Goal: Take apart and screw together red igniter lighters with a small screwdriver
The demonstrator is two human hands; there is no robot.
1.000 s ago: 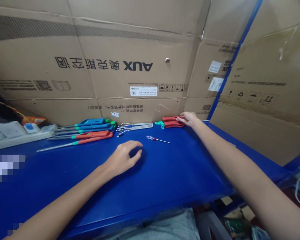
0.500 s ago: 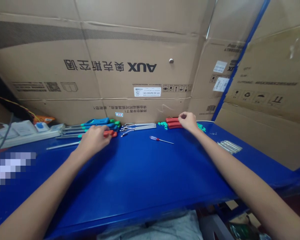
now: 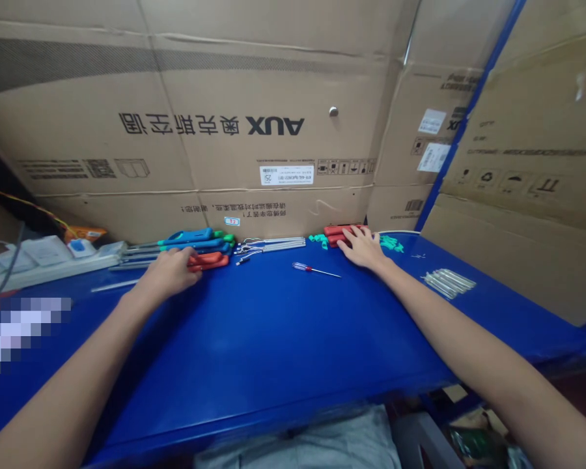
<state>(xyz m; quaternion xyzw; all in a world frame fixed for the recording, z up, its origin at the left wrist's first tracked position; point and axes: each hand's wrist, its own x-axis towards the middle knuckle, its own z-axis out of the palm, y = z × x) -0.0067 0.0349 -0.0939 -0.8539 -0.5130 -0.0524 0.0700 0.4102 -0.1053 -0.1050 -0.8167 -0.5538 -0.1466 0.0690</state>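
Observation:
My left hand point(image 3: 173, 273), fingers curled, closes on a long tool with an orange handle point(image 3: 209, 261) and a thin metal rod point(image 3: 114, 284); its fingertips are partly hidden. Blue handles point(image 3: 195, 238) and green ends of similar tools lie just behind it. At the back right, my right hand point(image 3: 364, 249) rests with spread fingers on a small stack of red handles point(image 3: 339, 231). Small green pieces point(image 3: 391, 244) lie beside that stack on both sides. Between the hands lies a small screwdriver point(image 3: 303, 266) with a clear handle.
White strips with wires point(image 3: 273, 245) lie along the back. Clear-wrapped sticks point(image 3: 449, 283) are on the right of the blue table point(image 3: 273, 345). A power strip point(image 3: 53, 273) with plugs stands at left. Cardboard walls point(image 3: 254, 65) enclose the back and right side.
My left hand has shifted a little left, uncovering more of the orange handle. My right hand has lowered onto the red handles, its fingers going from pinched to spread.

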